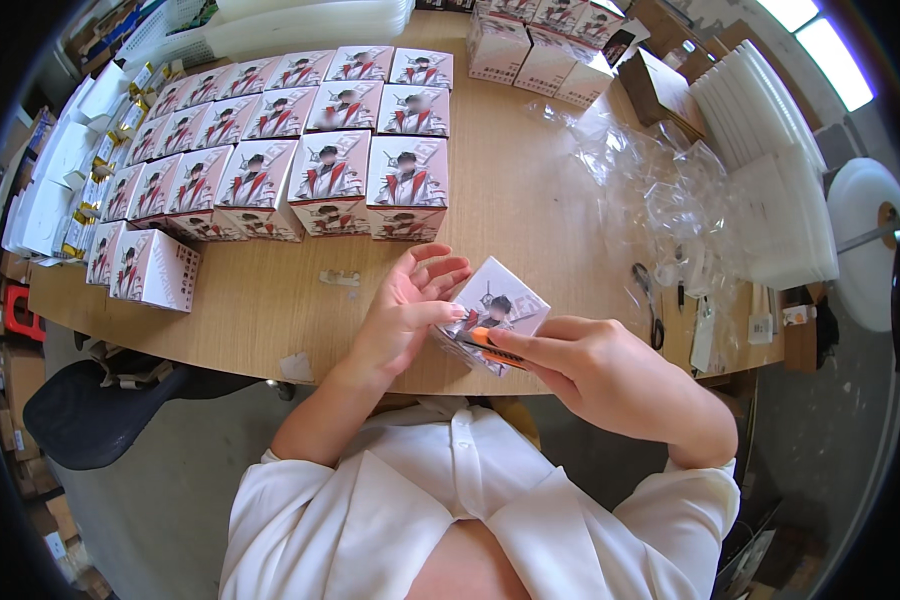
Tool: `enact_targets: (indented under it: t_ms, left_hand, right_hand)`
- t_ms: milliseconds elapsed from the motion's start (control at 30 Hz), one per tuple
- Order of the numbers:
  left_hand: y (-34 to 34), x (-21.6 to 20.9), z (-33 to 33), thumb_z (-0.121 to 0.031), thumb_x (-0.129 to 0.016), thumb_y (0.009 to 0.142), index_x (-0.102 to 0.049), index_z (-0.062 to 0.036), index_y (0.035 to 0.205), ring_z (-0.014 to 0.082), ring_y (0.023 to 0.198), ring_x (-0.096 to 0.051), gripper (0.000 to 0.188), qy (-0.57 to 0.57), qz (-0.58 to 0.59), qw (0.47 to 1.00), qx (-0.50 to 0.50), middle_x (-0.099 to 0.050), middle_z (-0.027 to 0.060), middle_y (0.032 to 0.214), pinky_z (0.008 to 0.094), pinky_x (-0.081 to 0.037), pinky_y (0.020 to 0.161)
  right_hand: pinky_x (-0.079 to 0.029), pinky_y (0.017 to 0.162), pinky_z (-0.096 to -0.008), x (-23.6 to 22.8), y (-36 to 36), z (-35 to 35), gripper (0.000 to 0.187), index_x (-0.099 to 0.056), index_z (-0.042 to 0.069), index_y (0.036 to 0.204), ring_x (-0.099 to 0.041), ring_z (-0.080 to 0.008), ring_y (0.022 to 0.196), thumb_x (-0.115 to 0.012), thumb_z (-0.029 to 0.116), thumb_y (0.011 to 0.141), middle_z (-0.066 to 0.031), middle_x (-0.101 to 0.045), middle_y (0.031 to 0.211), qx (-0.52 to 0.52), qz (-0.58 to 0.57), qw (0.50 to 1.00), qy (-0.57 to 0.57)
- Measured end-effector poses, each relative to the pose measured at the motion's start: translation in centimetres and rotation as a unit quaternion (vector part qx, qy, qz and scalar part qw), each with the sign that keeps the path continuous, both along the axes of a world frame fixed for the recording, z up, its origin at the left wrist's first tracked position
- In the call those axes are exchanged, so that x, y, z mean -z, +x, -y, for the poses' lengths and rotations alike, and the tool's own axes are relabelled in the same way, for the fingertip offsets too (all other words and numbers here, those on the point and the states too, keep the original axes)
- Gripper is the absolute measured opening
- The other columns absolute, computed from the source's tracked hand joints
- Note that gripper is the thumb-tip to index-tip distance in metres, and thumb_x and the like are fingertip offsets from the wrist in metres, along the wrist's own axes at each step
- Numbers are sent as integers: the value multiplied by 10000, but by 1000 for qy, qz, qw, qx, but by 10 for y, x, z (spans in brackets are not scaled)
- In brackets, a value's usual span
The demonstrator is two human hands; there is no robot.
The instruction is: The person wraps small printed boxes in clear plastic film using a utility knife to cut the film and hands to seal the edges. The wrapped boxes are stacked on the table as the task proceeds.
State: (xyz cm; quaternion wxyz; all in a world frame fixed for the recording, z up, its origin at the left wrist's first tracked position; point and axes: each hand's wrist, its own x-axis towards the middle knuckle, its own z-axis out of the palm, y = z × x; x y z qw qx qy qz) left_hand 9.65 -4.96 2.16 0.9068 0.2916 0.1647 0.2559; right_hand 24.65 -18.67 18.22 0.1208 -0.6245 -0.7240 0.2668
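A small white and pink printed box (508,287) sits tilted near the front edge of the table, with a drawn figure on its face. My left hand (405,315) is at its left side, thumb resting on the box and fingers loosely curved along the corner. In my right hand (595,365) is an orange and black utility knife (487,341), its front end against the near edge of the box. The fingers wrap the knife from above. Where the blade meets the box is too small to tell.
Rows of matching boxes (260,170) fill the table's left side; more boxes (545,60) stand at the back. Crumpled clear plastic wrap (650,190), scissors (648,300) and stacked white plastic trays (770,150) lie to the right. A dark chair (100,410) stands at the lower left.
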Motion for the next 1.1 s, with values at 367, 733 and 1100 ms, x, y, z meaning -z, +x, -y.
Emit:
enact_targets:
  t_ms: [367,733,1100]
  left_hand:
    - [-2,0,7,112,-677,684,-399,-44,1314,278,1294,-468,706,35,-10,999,-6,-473,191,1316,374,-463,1034]
    - [-20,6,49,-37,-741,787,-301,-22,1443,272,1442,-216,790,183,-89,979,-26,-308,150,1491,401,-142,1192]
    - [-8,-19,29,-201,-883,660,-374,-45,1402,237,1328,-415,913,411,-154,896,66,-470,129,1373,392,-314,1125]
  right_hand:
    - [-500,534,-402,-43,0,20,455,-591,20,1276,-609,-301,601,-601,39,822,-120,-524,755,-87,171,980,-55]
    - [-525,639,-361,43,54,66,527,-611,183,1298,-612,-276,749,-611,-33,817,-125,-574,989,288,259,896,216]
    - [-443,957,-416,162,78,68,567,-495,102,1396,-534,-319,1156,-645,58,851,-164,-525,1240,295,309,860,281]
